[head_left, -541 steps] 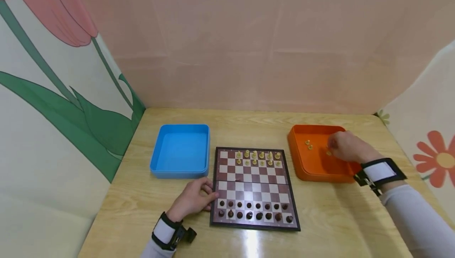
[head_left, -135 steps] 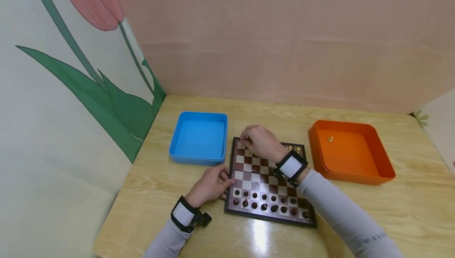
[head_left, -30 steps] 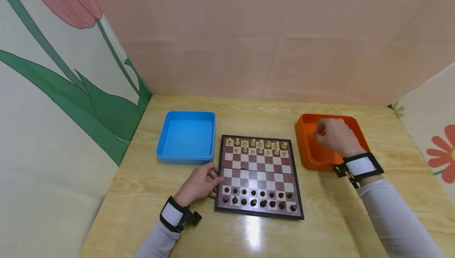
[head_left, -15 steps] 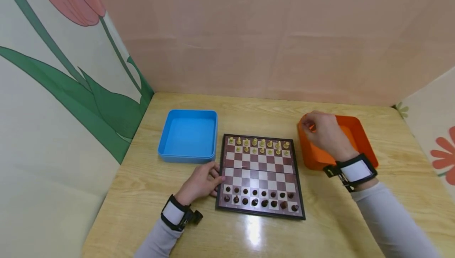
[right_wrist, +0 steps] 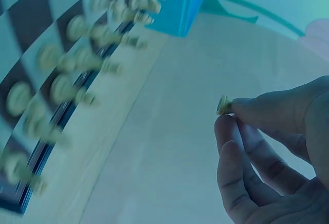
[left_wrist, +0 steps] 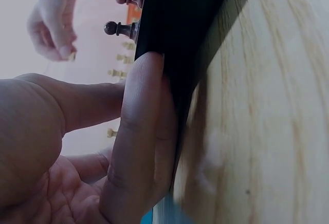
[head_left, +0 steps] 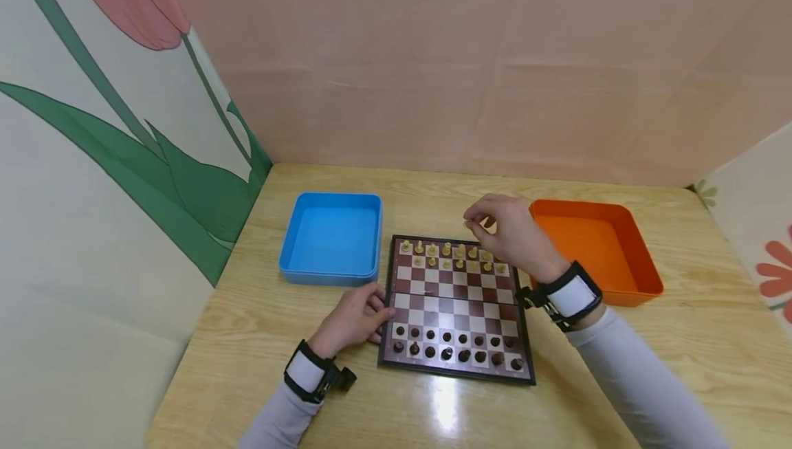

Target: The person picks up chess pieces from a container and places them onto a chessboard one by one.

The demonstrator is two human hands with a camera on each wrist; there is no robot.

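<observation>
A small folding chess board point(head_left: 454, 308) lies in the middle of the wooden table. Light pieces point(head_left: 447, 254) fill its far rows and dark pieces point(head_left: 454, 349) its near rows. My right hand point(head_left: 471, 221) hovers over the board's far edge. In the right wrist view its thumb and fingertips point(right_wrist: 241, 106) pinch a small light chess piece point(right_wrist: 223, 105) above the table. My left hand point(head_left: 377, 311) rests on the table with its fingers point(left_wrist: 139, 131) pressed against the board's left edge point(left_wrist: 180, 39).
A blue tray point(head_left: 328, 274) sits left of the board and an orange tray point(head_left: 643, 291) sits right of it; both look empty. Pink and flower-printed panels wall the table at the back and on both sides.
My right hand has lifted out of the orange tray and moved left to above the board's far edge, carrying the light piece. The left hand has stayed at the board's edge.
</observation>
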